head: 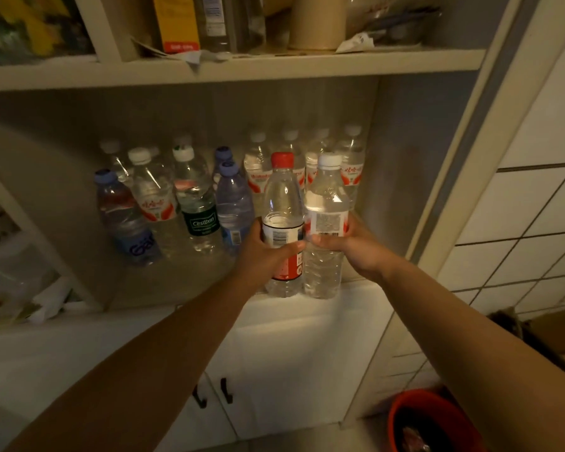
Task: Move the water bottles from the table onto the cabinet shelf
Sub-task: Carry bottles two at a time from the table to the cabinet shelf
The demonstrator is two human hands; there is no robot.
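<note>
L hand [265, 252] gripping red-cap bottle [282, 223], R hand [349, 246] gripping white-cap bottle [327, 223], at shelf [177, 288] edge

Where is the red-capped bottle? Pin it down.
In the head view, the red-capped bottle is centre frame at the cabinet shelf's front edge, gripped by the left hand, beside the white-capped bottle.

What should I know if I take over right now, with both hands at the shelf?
Left hand: grip on the red-capped bottle.
Right hand: grip on the white-capped bottle.
Both bottles are upright, side by side, at the front edge of the cabinet shelf.
Done: many bottles already stand on the shelf behind them.
Left: set these two down and let go. The table is not in view.
</note>
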